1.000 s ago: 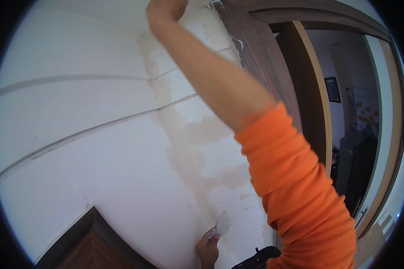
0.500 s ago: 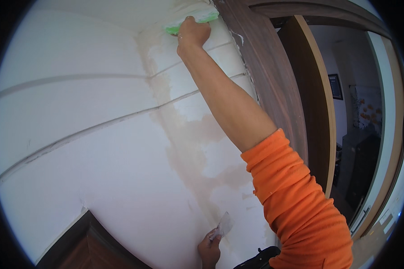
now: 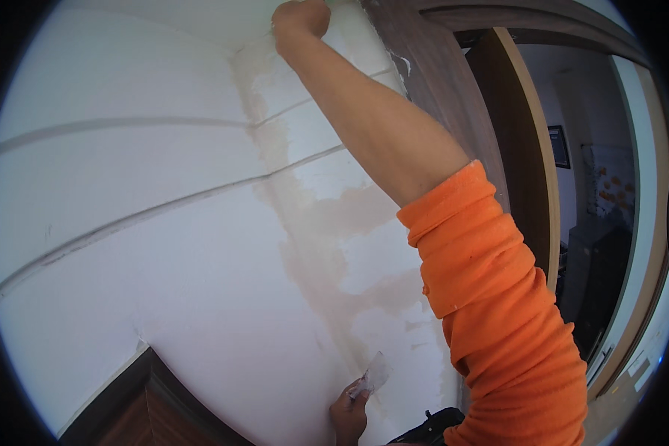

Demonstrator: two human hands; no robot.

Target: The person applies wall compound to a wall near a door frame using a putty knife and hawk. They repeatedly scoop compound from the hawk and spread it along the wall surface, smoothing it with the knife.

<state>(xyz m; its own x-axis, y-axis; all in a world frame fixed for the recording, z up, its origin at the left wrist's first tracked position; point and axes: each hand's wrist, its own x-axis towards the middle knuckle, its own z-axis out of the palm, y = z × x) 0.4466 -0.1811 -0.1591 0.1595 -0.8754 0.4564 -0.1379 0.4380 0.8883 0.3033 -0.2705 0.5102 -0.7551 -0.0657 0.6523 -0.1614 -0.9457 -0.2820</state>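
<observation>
My right hand [image 3: 302, 21] is raised to the top of the wall, its fingers closed round a green putty scraper. The scraper itself is almost wholly hidden by the hand and the upper edge of the picture; half a second ago its green blade with white putty showed. Low down, my left hand [image 3: 348, 416] grips a small putty knife [image 3: 377, 372], its pale, smeared blade pointing up and to the right. Between the hands, the white wall [image 3: 201, 267] carries beige filler patches [image 3: 353, 212] along its corner and to the right of it.
Two long grooves cross the wall. A dark wooden door frame [image 3: 453, 104] and a brown door leaf [image 3: 516, 149] stand at the right, with a dim room beyond. At lower left is the corner of a dark brown wooden panel [image 3: 137, 401]. A black item [image 3: 431, 427] sits at the bottom.
My right hand has moved up and slightly left, carrying the green scraper nearly out of the picture. My left hand with the putty knife has hardly moved.
</observation>
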